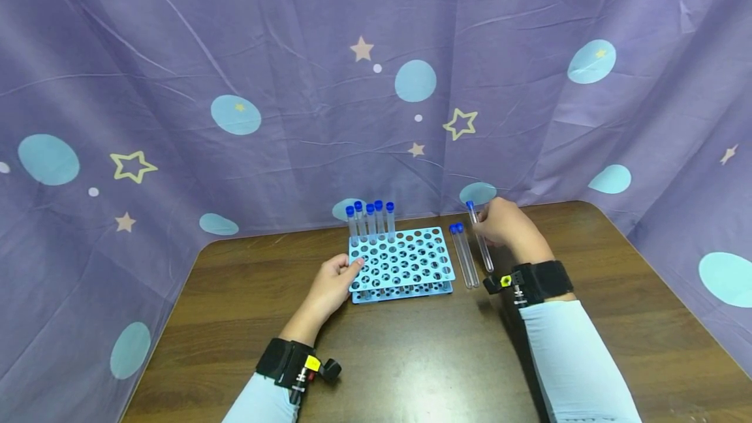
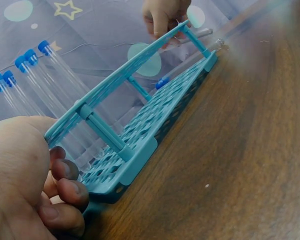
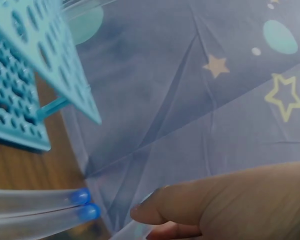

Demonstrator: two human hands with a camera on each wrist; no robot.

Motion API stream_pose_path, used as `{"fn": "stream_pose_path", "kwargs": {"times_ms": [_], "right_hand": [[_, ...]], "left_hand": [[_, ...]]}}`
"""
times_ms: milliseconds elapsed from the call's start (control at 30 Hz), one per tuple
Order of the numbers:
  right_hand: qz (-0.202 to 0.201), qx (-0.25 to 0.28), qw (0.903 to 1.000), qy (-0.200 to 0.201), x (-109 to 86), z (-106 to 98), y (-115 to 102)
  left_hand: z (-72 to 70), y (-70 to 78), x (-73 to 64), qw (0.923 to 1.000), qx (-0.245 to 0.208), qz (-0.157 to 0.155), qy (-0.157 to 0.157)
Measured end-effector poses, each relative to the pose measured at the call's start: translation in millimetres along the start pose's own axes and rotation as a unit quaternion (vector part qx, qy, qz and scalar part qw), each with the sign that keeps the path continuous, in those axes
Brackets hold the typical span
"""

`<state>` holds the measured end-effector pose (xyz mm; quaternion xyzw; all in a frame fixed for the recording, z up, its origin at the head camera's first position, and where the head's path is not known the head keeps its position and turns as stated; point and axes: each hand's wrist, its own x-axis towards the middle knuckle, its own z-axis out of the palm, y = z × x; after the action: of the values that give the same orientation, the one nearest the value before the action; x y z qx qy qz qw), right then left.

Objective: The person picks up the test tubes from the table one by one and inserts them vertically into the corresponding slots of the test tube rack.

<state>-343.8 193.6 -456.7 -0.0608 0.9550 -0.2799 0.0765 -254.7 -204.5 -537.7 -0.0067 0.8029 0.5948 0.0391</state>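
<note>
A light-blue test tube rack [image 1: 405,260] stands on the table, with several blue-capped test tubes [image 1: 371,220] upright in its left back part. My left hand [image 1: 333,284] grips the rack's left end, thumb on the top plate, fingers curled below it in the left wrist view. To the right of the rack, my right hand [image 1: 501,224] pinches a blue-capped test tube [image 1: 485,253] near its upper part; the tube slants, cap end toward the back. Just left of it, two more capped tubes [image 1: 465,261] lie side by side. The right fingertips are partly cut off in the right wrist view.
A brown wooden table [image 1: 405,358] carries everything. Behind it hangs a purple curtain [image 1: 305,116] with stars and dots, close to the table's back edge. Each wrist wears a black strap [image 1: 546,281] with a small camera.
</note>
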Motion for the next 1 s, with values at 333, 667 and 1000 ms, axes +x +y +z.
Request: {"fn": "stream_pose_path", "kwargs": {"times_ms": [333, 667, 1000], "right_hand": [[-0.026, 0.026, 0.9988, 0.033, -12.3, -13, -17], [-0.056, 0.035, 0.9943, 0.084, -19.7, -21, -29], [-0.069, 0.045, 0.9885, 0.126, -23.2, -24, -37]], "left_hand": [[-0.1, 1.5, -1.0, 1.0000, -0.001, -0.003, 0.000], [0.5, 0.2, -0.9, 1.0000, -0.001, -0.001, 0.003], [0.5, 0.0, -0.5, 1.0000, 0.000, 0.007, 0.006]]}}
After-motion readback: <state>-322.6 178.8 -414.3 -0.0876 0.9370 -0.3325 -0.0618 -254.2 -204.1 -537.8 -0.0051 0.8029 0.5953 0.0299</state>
